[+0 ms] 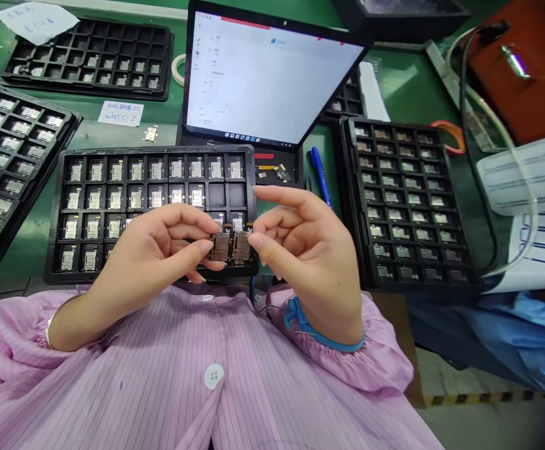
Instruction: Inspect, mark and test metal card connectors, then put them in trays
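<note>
My left hand (pixel 160 244) pinches a small metal card-slot board (pixel 219 247) between thumb and fingers. A second, similar card-slot board (pixel 241 248) sits right beside it, pinched at its edge by my right hand (pixel 307 244). Both boards are held upright above the lower right corner of a black compartment tray (pixel 155 150). Most visible pockets of that tray hold one silvery board each; two pockets at the right of its second row are bare. My hands cover part of the lower rows.
Behind the tray stands a laptop (pixel 272 75) with its screen lit. Filled trays flank it at left (pixel 7 147) and right (pixel 404 200); a partly filled tray (pixel 132 50) lies behind. A blue pen (pixel 319 175), a handwritten label (pixel 120 114) and a loose board (pixel 150 134) lie nearby.
</note>
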Tool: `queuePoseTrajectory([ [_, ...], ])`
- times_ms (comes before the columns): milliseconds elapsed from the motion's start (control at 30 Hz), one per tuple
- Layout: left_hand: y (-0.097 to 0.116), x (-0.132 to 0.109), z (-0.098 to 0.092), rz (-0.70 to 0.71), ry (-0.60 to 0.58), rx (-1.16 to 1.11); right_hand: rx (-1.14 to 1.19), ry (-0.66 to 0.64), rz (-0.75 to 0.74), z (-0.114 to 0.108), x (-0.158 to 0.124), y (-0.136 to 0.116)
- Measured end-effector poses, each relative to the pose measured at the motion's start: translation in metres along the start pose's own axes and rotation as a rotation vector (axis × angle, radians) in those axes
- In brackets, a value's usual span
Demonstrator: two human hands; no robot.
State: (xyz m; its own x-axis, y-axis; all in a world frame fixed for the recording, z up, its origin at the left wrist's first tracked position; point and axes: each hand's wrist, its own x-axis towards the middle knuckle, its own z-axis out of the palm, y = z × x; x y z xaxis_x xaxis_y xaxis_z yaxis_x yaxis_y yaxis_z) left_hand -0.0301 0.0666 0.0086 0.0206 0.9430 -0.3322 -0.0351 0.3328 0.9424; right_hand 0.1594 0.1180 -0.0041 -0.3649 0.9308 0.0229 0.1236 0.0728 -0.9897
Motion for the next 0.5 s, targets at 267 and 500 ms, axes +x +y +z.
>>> queuePoseTrajectory([
  [267, -0.0033, 0.0014, -0.0027, -0.02, -0.008, -0.029, -0.024, 0.011, -0.002, 0.0033, 0.0007, 0.0003],
  [500, -0.0013, 0.0029, -0.0016, -0.035, -0.013, -0.022, -0.001, 0.019, 0.004, 0.004, 0.002, 0.0012],
])
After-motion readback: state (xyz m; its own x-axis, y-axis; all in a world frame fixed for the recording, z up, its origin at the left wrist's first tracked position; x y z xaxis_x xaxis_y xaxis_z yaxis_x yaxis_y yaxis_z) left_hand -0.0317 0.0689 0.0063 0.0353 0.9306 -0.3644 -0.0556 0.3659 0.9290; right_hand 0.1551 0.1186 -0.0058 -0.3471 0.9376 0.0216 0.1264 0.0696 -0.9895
